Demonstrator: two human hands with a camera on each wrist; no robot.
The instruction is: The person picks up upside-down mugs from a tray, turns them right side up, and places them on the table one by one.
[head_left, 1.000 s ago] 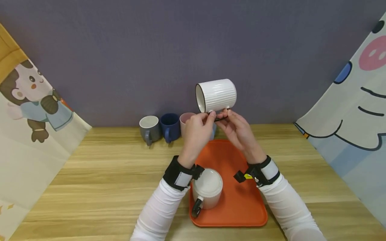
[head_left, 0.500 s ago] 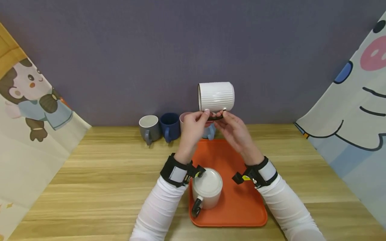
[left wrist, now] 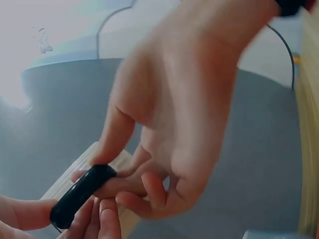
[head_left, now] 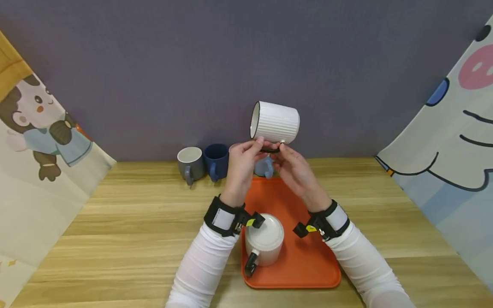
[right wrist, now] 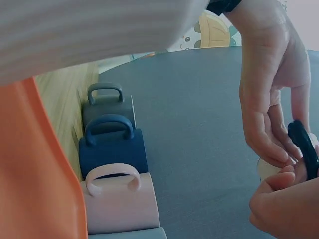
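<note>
A ribbed white mug (head_left: 278,122) with a dark rim is held up on its side in front of the wall, its mouth toward the left and raised. My left hand (head_left: 240,164) pinches the mouth end of its black handle (left wrist: 82,191) between thumb and fingers. At the base end of the handle, my right hand (head_left: 298,175) pinches too, its thumb and fingers against it. Below, another white mug (head_left: 265,239) with a black handle stands upside down on the orange tray (head_left: 308,273).
Along the wall stand a grey mug (head_left: 191,164), a navy mug (head_left: 217,162), a pink mug (right wrist: 122,204) mostly hidden behind my left hand in the head view, and a light blue mug (head_left: 263,167). Printed curtains (head_left: 443,141) hang at both sides of the wooden table (head_left: 135,235).
The held mug has tilted: its mouth end has risen and its base end has dropped. Both hands have shifted slightly left, still on the handle. The mug on the tray has stayed put.
</note>
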